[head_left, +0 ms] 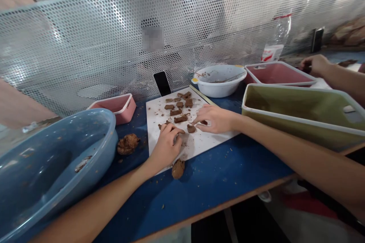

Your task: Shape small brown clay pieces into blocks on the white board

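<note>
My left hand [168, 143] rests low over the front left of a white board [196, 148]. Its fingers are curved and apart, with a gap between thumb and forefinger. From the right, my right hand [215, 117] reaches in with thumb and fingertips close together, and a dark brown piece [203, 122] shows between them. Between the hands lies a small brown clay-like block [191, 128]. Several similar pieces lie farther back, among them a long one [180, 119] and a squarish one [188, 103]. A rounded brown lump [178, 169] sits at the board's front edge.
At left are a large blue basin [110, 133], a brown lump [128, 144] and a pink bin [127, 110]. A phone [162, 83] leans on the perforated metal screen [114, 45]. A white basin [219, 89], green bin [285, 125] and another person's hand [316, 64] are right.
</note>
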`<move>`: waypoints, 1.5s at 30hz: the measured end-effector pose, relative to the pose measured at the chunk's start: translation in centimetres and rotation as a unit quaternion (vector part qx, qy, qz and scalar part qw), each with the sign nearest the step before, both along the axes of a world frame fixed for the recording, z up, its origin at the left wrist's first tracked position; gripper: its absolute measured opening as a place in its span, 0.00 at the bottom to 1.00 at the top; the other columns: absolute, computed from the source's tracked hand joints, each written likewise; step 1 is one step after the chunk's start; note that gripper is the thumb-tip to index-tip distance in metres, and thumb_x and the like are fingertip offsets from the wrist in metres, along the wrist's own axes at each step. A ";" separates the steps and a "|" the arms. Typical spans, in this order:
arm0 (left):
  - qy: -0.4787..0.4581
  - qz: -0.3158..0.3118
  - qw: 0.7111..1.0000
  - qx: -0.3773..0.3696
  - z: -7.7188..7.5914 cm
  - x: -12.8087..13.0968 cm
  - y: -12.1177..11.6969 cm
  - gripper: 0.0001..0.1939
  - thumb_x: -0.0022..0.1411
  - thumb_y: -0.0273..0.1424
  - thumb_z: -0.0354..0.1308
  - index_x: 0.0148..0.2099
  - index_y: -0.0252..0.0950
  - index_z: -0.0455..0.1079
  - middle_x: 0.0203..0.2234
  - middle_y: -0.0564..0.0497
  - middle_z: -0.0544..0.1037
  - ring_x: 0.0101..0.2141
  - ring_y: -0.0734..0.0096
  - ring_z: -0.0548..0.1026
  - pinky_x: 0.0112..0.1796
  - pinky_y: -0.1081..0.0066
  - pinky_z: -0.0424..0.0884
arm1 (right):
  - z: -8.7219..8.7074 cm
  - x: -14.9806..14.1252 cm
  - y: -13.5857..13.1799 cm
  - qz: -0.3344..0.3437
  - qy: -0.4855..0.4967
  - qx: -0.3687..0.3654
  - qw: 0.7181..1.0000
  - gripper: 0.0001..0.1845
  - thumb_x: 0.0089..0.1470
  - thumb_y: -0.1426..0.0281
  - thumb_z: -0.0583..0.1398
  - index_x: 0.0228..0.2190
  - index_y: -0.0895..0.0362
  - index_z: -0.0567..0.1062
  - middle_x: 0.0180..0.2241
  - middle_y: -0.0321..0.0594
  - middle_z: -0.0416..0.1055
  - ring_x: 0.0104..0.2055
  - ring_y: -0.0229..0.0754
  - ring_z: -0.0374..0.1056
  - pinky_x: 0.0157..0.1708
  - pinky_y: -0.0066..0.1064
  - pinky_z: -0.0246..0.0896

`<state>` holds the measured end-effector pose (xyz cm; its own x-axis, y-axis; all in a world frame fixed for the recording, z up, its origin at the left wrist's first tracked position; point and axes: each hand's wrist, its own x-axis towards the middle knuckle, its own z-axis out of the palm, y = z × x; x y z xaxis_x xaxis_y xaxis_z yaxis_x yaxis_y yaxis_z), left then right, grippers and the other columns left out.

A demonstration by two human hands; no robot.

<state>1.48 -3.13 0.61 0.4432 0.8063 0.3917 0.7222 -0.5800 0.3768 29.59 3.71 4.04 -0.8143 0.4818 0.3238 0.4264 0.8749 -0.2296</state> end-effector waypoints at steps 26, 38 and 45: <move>0.026 0.017 0.999 0.031 -0.3 0.3 -0.1 0.18 0.71 0.20 0.53 0.56 0.38 0.78 0.50 0.41 0.72 0.56 0.47 0.66 0.62 0.44 0.69 | -2.8 -3.1 0.8 -0.073 0.034 0.017 0.997 0.12 0.73 0.66 0.61 0.41 0.51 0.87 0.45 0.45 0.79 0.50 0.50 0.69 0.52 0.45 0.56; 0.028 0.013 0.999 0.025 -0.2 0.4 -0.2 0.16 0.71 0.21 0.53 0.55 0.36 0.78 0.50 0.40 0.71 0.56 0.47 0.66 0.62 0.44 0.70 | -2.4 -3.7 0.0 -0.101 -0.001 0.034 0.994 0.13 0.73 0.67 0.60 0.38 0.54 0.83 0.45 0.46 0.77 0.50 0.51 0.70 0.52 0.46 0.52; 0.030 0.014 0.999 0.026 -0.1 0.6 -0.3 0.15 0.73 0.22 0.53 0.56 0.38 0.77 0.51 0.41 0.71 0.57 0.46 0.66 0.62 0.43 0.69 | -3.6 -4.1 0.5 -0.122 0.039 -0.018 0.992 0.12 0.74 0.66 0.58 0.39 0.55 0.79 0.45 0.46 0.78 0.53 0.52 0.71 0.53 0.47 0.51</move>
